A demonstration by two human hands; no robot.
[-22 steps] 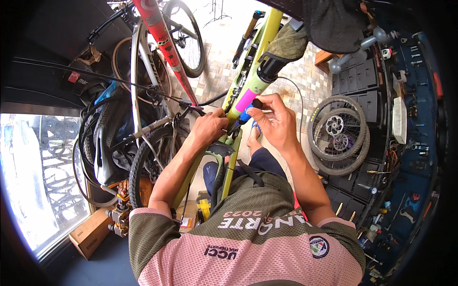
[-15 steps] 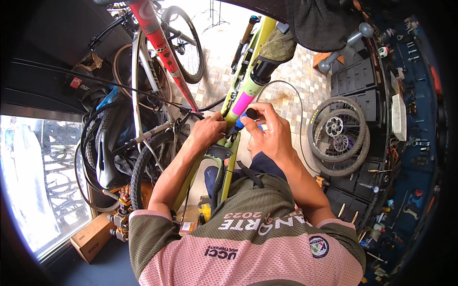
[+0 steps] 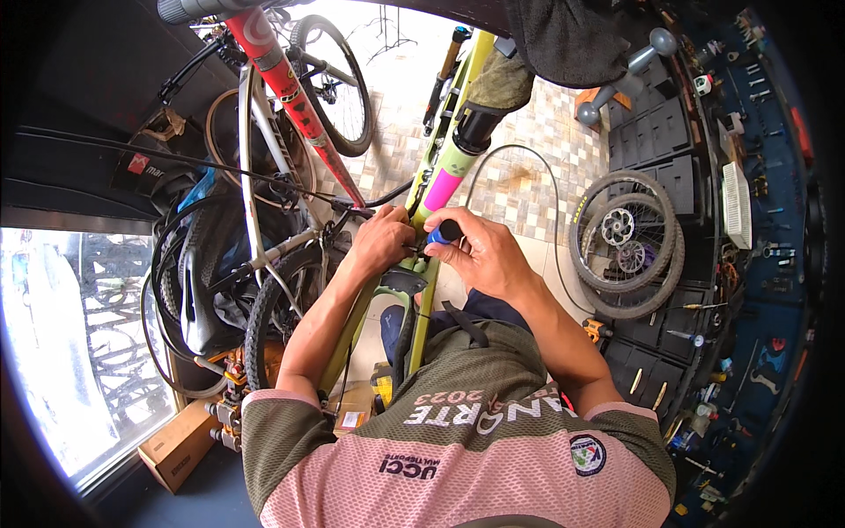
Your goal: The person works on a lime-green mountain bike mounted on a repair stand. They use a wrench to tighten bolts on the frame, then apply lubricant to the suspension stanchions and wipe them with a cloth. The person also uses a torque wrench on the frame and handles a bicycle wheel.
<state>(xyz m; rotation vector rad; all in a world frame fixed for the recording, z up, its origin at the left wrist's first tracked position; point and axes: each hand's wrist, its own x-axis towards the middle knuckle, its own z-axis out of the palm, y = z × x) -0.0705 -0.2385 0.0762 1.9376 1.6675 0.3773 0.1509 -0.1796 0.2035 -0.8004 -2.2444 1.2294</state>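
A yellow-green bike frame [image 3: 455, 163] with a magenta band runs up the middle, held upright by a black clamp [image 3: 475, 130] with a cloth at its tube. My right hand [image 3: 486, 255] closes thumb and fingers round a blue screwdriver-like handle [image 3: 437, 236] with a black end. Its working tip is hidden behind the hand and the frame. On the other side of the frame, my left hand [image 3: 382, 241] rests with curled fingers against the linkage area, just left of the handle. What its fingertips pinch, if anything, is hidden.
Another bike with a red tube [image 3: 295, 97] stands close on the left, beside a knobby tire [image 3: 275, 308]. Two wheels [image 3: 623, 246] lean against black drawers [image 3: 656, 132] at right. Tools hang on a dark wall panel [image 3: 775, 290]. A cardboard box [image 3: 176, 453] lies lower left.
The blue handle has tilted, so its black end now points more toward me and to the right. My right hand has shifted slightly down and left with it. The left hand stays in place.
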